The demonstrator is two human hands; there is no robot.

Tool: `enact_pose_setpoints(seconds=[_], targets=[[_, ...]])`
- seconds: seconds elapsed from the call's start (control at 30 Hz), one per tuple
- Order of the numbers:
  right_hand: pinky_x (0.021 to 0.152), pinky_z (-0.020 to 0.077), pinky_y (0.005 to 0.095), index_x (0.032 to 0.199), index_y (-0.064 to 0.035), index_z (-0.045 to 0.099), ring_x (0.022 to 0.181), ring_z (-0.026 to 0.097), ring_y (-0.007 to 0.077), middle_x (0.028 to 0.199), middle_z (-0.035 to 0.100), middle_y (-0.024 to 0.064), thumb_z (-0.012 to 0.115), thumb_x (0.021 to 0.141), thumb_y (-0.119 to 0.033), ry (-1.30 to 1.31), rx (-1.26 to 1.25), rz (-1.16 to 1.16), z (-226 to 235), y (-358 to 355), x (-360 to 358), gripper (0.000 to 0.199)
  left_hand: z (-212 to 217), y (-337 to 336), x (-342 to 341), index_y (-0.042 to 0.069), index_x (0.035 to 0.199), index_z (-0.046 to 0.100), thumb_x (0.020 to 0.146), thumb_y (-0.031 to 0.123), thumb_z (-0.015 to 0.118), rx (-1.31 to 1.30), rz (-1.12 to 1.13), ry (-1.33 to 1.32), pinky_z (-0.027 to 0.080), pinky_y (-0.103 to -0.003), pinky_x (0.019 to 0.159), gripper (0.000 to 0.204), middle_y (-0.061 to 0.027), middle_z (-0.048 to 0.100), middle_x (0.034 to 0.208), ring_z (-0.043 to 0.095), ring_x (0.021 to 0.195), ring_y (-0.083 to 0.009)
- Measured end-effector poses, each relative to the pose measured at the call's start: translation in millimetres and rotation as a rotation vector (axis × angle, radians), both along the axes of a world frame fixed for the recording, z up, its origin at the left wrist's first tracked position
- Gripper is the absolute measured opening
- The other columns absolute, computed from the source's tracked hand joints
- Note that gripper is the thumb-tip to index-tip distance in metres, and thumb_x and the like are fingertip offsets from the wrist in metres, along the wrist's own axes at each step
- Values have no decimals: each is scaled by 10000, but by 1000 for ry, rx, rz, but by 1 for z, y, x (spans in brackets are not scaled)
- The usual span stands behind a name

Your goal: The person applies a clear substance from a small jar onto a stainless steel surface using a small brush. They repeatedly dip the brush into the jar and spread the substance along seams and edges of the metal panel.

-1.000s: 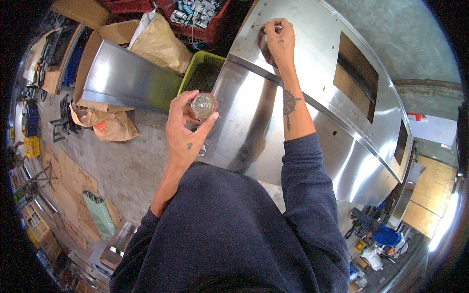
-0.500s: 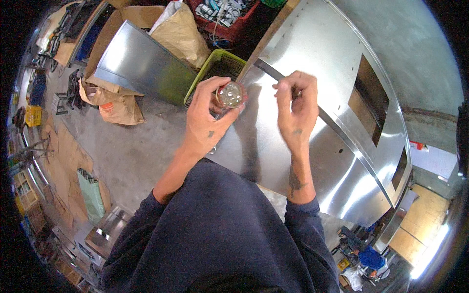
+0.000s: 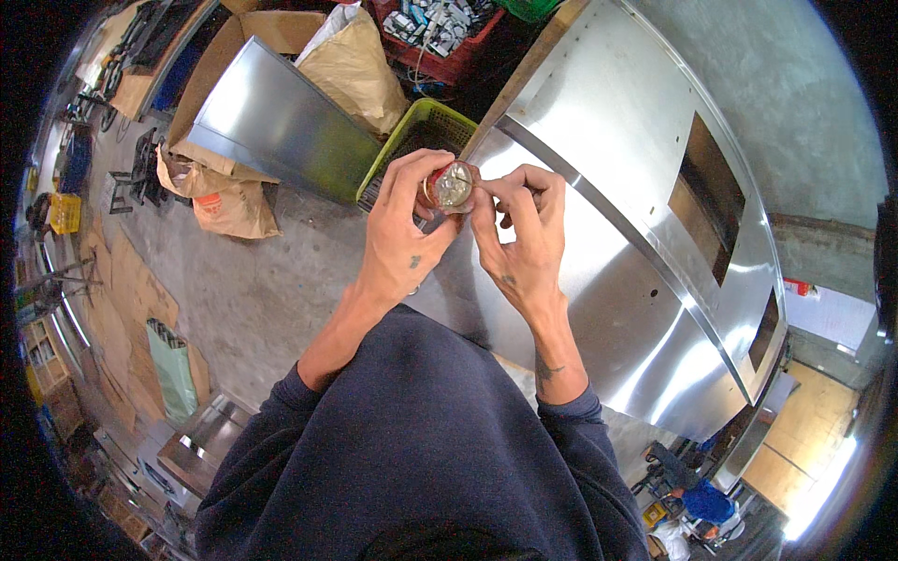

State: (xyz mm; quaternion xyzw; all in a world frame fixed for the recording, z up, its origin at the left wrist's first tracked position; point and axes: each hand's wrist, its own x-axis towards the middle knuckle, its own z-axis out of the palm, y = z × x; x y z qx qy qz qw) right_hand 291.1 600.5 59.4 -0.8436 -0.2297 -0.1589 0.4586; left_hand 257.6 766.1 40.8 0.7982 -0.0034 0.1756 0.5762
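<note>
The left hand [image 3: 402, 238] grips a small round container [image 3: 451, 185] with its open mouth facing up, above the near edge of the steel panel [image 3: 617, 187], while the right hand [image 3: 524, 238] pinches its fingertips at the rim.

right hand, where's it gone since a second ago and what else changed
The right hand came back off the steel panel to the small round container, its fingertips now at the rim. The left hand held the container throughout, lifting it slightly. The panel and green crate stayed put.
</note>
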Motion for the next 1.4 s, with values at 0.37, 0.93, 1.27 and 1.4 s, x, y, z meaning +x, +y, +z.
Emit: enact_pose_setpoints(seconds=[0.37,0.93,1.27,1.4], targets=[[717,534,272,1093,-8,638,915,612,148,1104,596,111,716,1033,-13,39,281,-80,4,-13,20,99,-5,-1,-2,85,1436,638,858,27,907,-36,35,38,601,-323,847,640,-121,643,1452,708,1172,-239],[844,584,363,1094,59,622,918,756,251,999,768,196,660,1062,-213,101,348,-417,-95,-90,288,276,-23,3,-16,59,1452,612,885,34,917,-69,42,143,614,-298,789,644,-132,622,1454,698,1159,-210],[883,565,357,1055,50,662,938,734,219,1017,772,160,676,1060,-261,-22,155,-392,-101,-90,286,311,-25,3,-10,45,1441,629,886,26,916,-101,58,162,603,-293,748,625,-117,639,1402,707,1017,-170],[933,550,389,1019,39,699,1010,711,269,1081,736,181,684,1050,-280,-71,114,-414,-100,-90,283,321,-28,-1,-8,39,1446,620,889,21,909,-145,37,157,600,-294,747,628,-116,640,1401,710,1003,-165]])
